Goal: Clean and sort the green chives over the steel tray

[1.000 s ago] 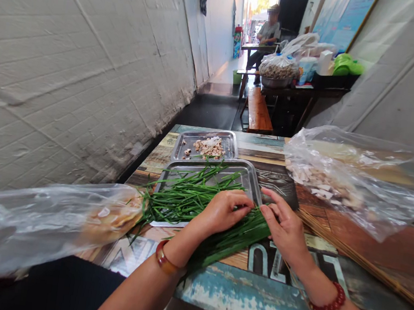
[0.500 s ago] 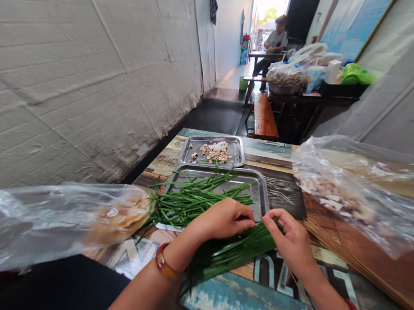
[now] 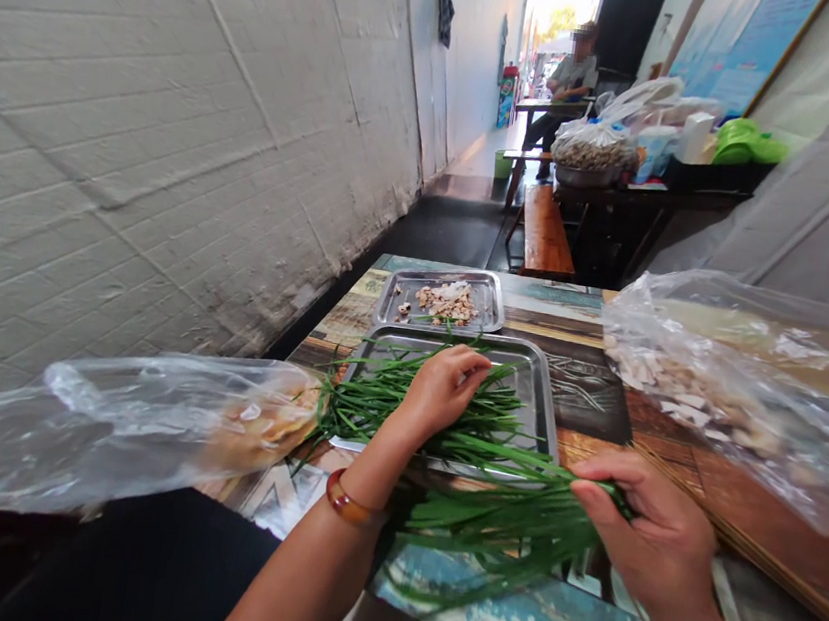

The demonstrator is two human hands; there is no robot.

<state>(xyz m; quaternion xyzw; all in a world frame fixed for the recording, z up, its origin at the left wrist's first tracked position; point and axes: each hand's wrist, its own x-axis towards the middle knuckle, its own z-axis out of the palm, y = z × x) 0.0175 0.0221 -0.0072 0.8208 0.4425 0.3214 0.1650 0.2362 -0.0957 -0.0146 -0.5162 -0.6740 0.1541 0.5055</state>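
Note:
My right hand (image 3: 648, 531) grips a bunch of garlic chives (image 3: 509, 524) at one end, and their long green leaves fan out leftward over the table's front edge. Above the large metal tray (image 3: 543, 407) is my left hand (image 3: 447, 385), its fingers curled in and the thumb close to them. Whatever it may hold is hidden. More loose garlic chives (image 3: 374, 396) lie heaped in that tray, spilling over its left rim. Behind it, a smaller metal tray (image 3: 498, 306) carries chopped pale brown pieces (image 3: 450, 302).
On the left lies a clear plastic bag (image 3: 145, 409) with yellowish flat pieces; on the right, another clear bag (image 3: 756, 363) holds pale chunks. Thin wooden sticks (image 3: 755, 549) lie beside my right hand. A wooden bench (image 3: 545, 231) and a seated person (image 3: 574, 73) are farther back.
My left hand has moved up and away from my right, over the tray. My right hand has come nearer, now with the bunch of garlic chives, whose leaves have spread.

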